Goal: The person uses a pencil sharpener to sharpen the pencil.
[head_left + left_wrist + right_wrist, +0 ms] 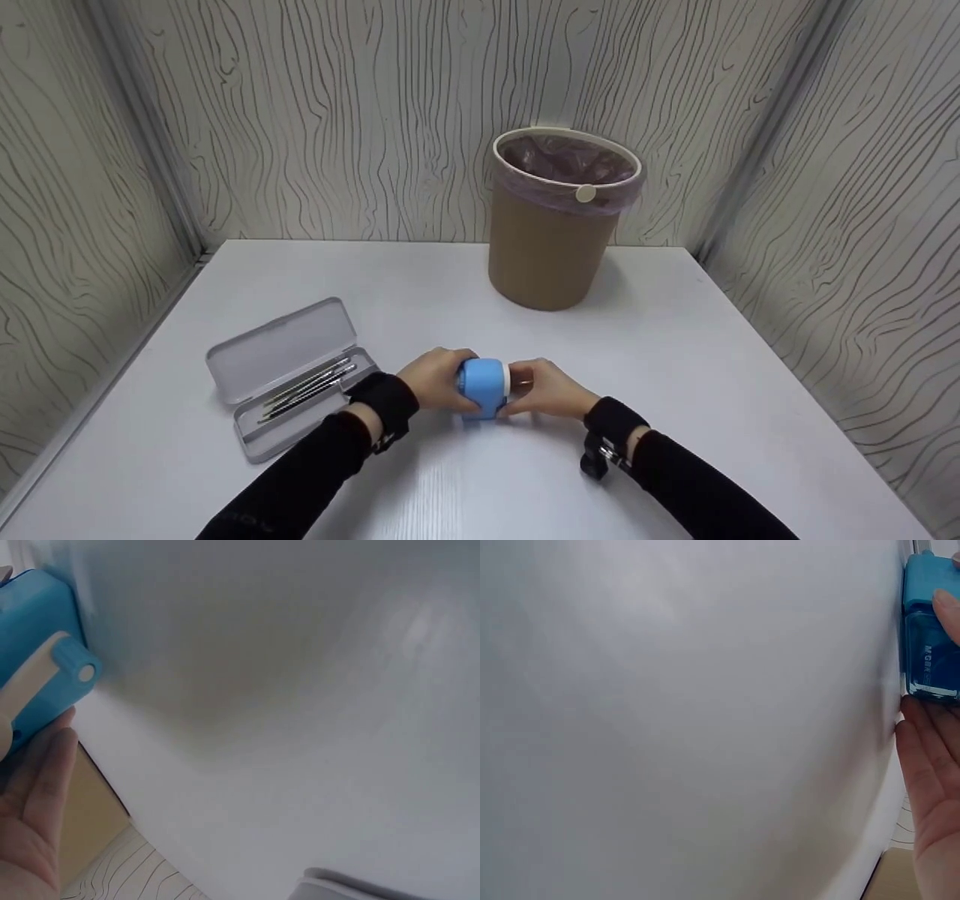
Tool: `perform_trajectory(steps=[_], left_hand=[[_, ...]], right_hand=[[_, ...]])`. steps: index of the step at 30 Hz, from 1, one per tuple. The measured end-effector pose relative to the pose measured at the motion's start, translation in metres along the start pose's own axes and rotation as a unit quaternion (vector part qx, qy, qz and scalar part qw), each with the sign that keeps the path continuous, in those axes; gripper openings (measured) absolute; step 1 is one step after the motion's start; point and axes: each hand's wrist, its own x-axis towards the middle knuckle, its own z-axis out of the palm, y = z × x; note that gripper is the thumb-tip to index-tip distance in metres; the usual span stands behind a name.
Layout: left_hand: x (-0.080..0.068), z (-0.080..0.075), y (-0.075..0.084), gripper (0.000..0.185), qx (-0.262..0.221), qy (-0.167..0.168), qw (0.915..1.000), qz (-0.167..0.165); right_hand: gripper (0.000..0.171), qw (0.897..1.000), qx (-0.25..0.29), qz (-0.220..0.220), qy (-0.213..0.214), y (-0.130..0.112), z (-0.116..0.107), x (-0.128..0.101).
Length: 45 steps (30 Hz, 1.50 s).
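Observation:
A blue hand-crank pencil sharpener (483, 386) is held between both hands above or on the white table. My left hand (439, 380) grips its left side, thumb towards me. At its other end, my right hand (547, 390) holds it with thumb and fingers bent about the pale end. The left wrist view shows the white crank arm (34, 675) with a blue knob, beside the left hand (34, 802). In the right wrist view, a see-through dark blue compartment (930, 660) with white lettering sits against the right hand's fingers (922, 757).
To the left lies an open grey pencil case (281, 352) with several pencils (307, 390) in it. A brown waste bin (551, 247) with a purple liner stands at the back right. Wood-patterned panels (375, 112) rise behind and on both sides of the table (675, 352).

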Motion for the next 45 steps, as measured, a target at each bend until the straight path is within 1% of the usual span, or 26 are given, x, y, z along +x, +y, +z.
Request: perform_trajectory(steps=[6, 12, 19, 25, 28, 31, 36, 38, 42, 45], left_hand=[[-0.001, -0.001, 0.001, 0.072, -0.003, -0.004, 1.0000, -0.006], [-0.002, -0.001, 0.000, 0.070, -0.010, 0.001, 0.9999, 0.001], [-0.002, -0.001, -0.001, 0.070, -0.012, 0.001, 0.9999, 0.005], [0.001, -0.003, 0.000, 0.069, 0.000, -0.004, 1.0000, 0.007], [0.001, -0.004, 0.002, 0.069, 0.007, -0.008, 0.9999, 0.006], [0.001, -0.005, 0.004, 0.073, 0.014, -0.008, 0.9998, 0.007], [0.002, -0.010, 0.001, 0.085, 0.032, -0.005, 0.9994, -0.009], [0.003, -0.013, -0.002, 0.086, 0.042, 0.001, 0.9989, -0.019], [0.006, -0.020, -0.011, 0.079, 0.070, 0.036, 0.9964, -0.031], [0.008, -0.025, -0.020, 0.073, 0.101, 0.076, 0.9914, -0.035]], right_hand=[[0.055, 1.000, 0.000, 0.008, 0.005, 0.000, 0.002, 0.002], [0.056, 1.000, -0.003, 0.003, 0.014, 0.002, 0.004, 0.006], [0.058, 1.000, 0.011, 0.011, 0.002, 0.002, 0.004, 0.008], [0.058, 1.000, 0.000, -0.002, -0.002, -0.001, 0.007, 0.010], [0.056, 1.000, -0.001, -0.002, 0.006, -0.001, 0.007, 0.009], [0.053, 1.000, 0.000, -0.003, 0.015, -0.002, 0.007, 0.007], [0.052, 0.999, 0.001, 0.023, 0.045, -0.001, 0.003, 0.003], [0.053, 0.997, 0.004, 0.040, 0.066, 0.003, -0.001, 0.000], [0.060, 0.990, 0.009, 0.082, 0.115, 0.015, -0.016, -0.007], [0.065, 0.980, 0.006, 0.122, 0.157, 0.026, -0.031, -0.014]])
